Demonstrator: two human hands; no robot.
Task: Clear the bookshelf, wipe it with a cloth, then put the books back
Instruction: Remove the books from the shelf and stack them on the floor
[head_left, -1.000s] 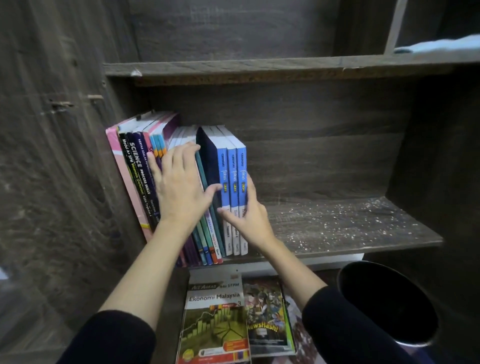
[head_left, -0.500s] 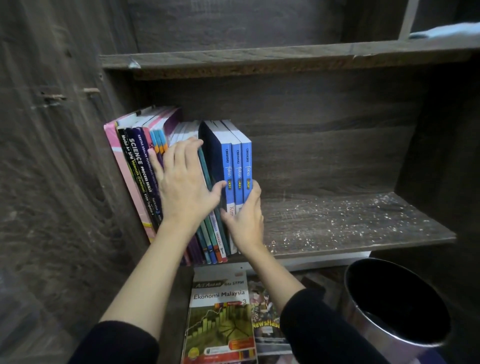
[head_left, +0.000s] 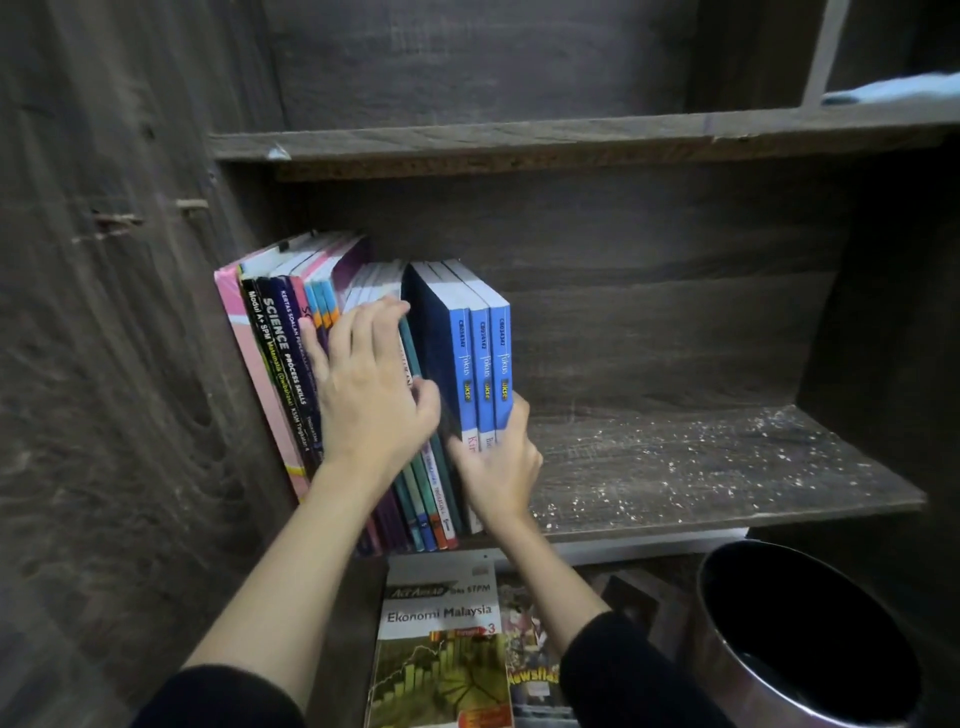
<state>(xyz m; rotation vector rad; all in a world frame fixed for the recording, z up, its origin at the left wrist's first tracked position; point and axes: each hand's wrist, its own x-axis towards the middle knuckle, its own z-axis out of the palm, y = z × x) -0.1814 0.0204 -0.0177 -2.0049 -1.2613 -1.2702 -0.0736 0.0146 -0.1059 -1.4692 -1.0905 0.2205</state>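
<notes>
A row of books stands at the left end of the dark wooden shelf, leaning against the left wall. My left hand lies flat on the spines of the middle books, fingers spread. My right hand grips the lower part of three blue books at the row's right end, thumb on the left side and fingers round the right. Dark-spined books, one lettered SCIENCE, and a pink book stand furthest left.
The shelf's right half is bare and speckled with white dust. A light blue cloth lies on the upper shelf at top right. Below, an Ekonomi Malaysia book and a comic lie flat beside a round dark bin.
My right hand has closed round the bottom of the blue books, fingers reaching their right side. The left hand stays pressed on the middle spines.
</notes>
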